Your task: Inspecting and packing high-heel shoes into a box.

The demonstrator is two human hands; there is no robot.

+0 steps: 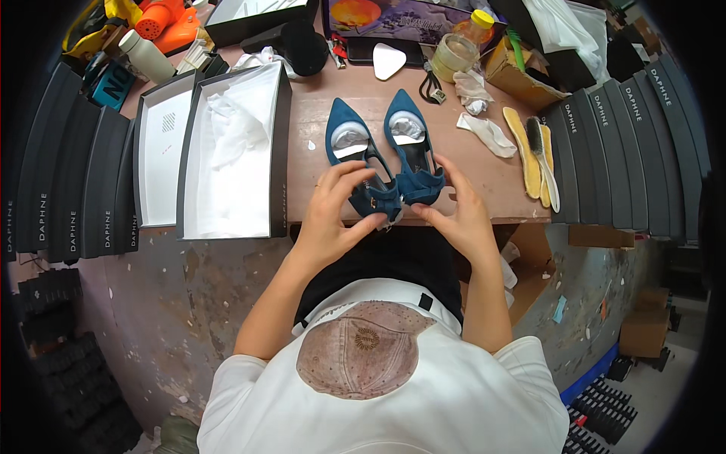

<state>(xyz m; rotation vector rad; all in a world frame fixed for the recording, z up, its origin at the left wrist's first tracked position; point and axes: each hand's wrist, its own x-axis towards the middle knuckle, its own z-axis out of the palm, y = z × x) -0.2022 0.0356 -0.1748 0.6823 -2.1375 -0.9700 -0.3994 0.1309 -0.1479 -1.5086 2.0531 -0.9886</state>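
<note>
Two teal pointed-toe shoes lie side by side on the table, toes pointing away from me and white paper stuffed in the toes. My left hand (333,212) curls around the heel end of the left shoe (344,113), its fingers over the ankle strap and its thumb at the back. At the right shoe (398,106), my right hand (465,216) grips the heel, with fingers along the outer side and thumb behind. Bows or strap ends show near both heels. The shoes' undersides are hidden.
An open shoebox (278,151) lined with white tissue stands left, beside its lid (160,181). Dark shoeboxes (609,159) line both sides. A brush (546,163) and yellow pads (519,140) lie right. A jar (454,59) and white triangular piece (389,60) are behind.
</note>
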